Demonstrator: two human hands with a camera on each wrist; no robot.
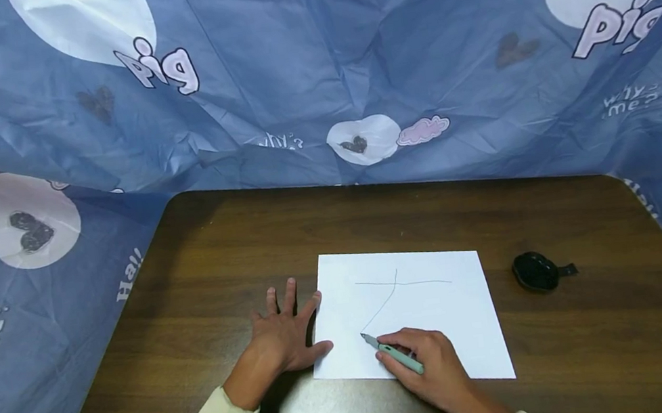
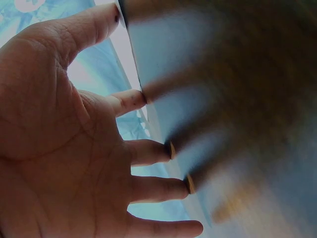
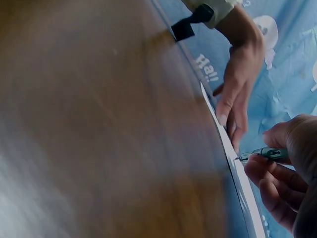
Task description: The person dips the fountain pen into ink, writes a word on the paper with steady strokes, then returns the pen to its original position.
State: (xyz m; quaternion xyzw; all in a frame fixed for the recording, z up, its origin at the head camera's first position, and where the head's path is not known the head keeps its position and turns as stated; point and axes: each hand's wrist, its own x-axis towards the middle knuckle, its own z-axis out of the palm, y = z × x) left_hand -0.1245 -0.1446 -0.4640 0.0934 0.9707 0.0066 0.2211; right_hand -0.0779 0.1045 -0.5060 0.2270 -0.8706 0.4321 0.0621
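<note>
While a small dark dish [image 1: 536, 272] with a short handle sits on the wooden surface [image 1: 236, 231] to the right of a white paper sheet [image 1: 442, 316], its inside is too dark to tell what, if anything, it holds. The pen [image 1: 406, 358] has a pale green barrel and a greyish front end narrowing to a dark point. It slants over the sheet's lower middle, tip at the end of 1 of 2 thin crossing lines [image 1: 379, 309]; that line bends down leftward. The right hand [image 1: 434, 361] pinches the pen between thumb and fingers. The left hand [image 1: 285, 341] lies with fingers spread, thumb over the sheet's left edge.
</note>
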